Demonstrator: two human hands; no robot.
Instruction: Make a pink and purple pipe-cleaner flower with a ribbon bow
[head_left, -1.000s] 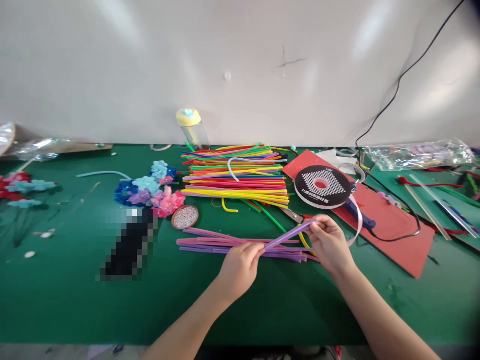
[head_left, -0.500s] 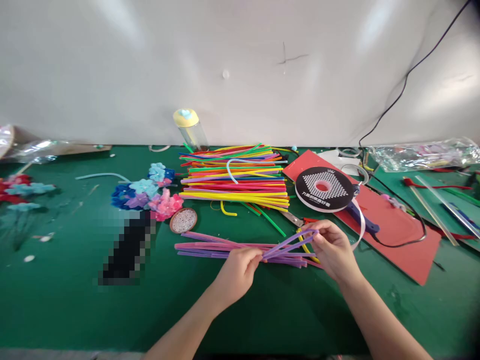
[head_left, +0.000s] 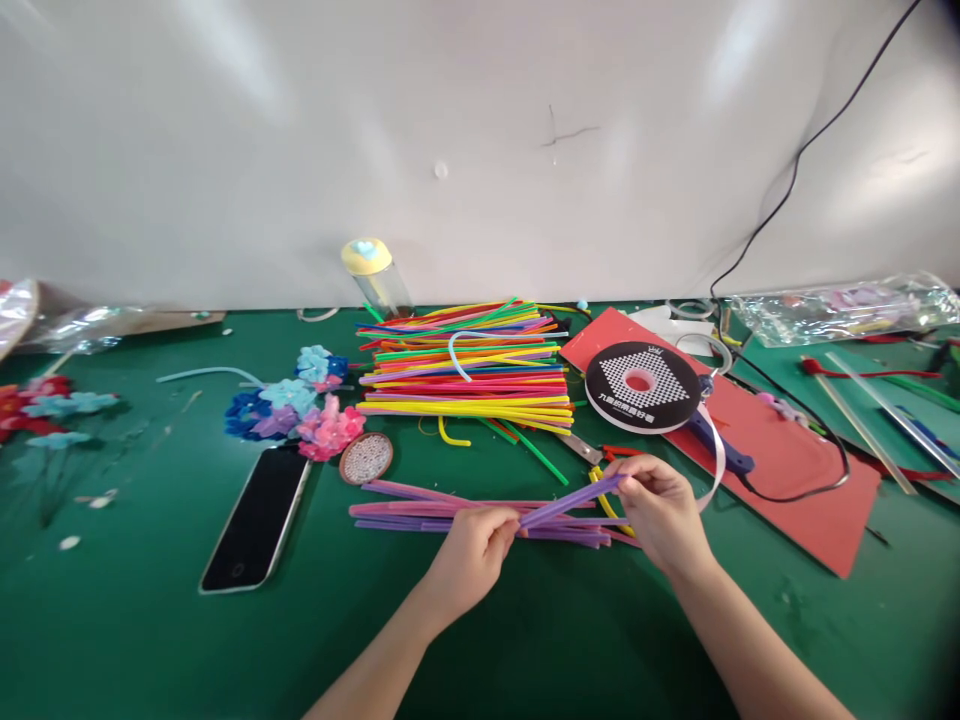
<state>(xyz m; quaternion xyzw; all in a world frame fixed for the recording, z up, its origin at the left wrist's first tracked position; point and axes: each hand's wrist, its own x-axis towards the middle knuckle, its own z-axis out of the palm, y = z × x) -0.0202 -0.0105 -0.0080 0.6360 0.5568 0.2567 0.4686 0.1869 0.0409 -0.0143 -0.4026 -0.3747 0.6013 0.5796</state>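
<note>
A purple pipe cleaner (head_left: 570, 503) is stretched between my hands, its strands lying close together. My left hand (head_left: 474, 550) is closed on its lower left end. At its upper right end, my right hand (head_left: 660, 508) pinches it between thumb and fingertips. Beneath and behind them, pink and purple pipe cleaners (head_left: 409, 515) lie loosely side by side on the green table (head_left: 525, 640). Farther back is a big pile of many-coloured pipe cleaners (head_left: 465, 370), with one pale blue bent piece on top.
Left of the pile are fuzzy flowers (head_left: 281, 405), a round dish of beads (head_left: 366, 458) and a phone (head_left: 256, 520). A yellow-lidded bottle (head_left: 375, 275) stands behind. To the right lie a ribbon spool (head_left: 607, 385), scissors (head_left: 581, 447), a red board (head_left: 810, 490) and a glue gun (head_left: 716, 445) with its cord.
The two purple strands, spread apart before, are now drawn together into one narrow line. My right hand has shifted slightly left and down; both hands keep their hold.
</note>
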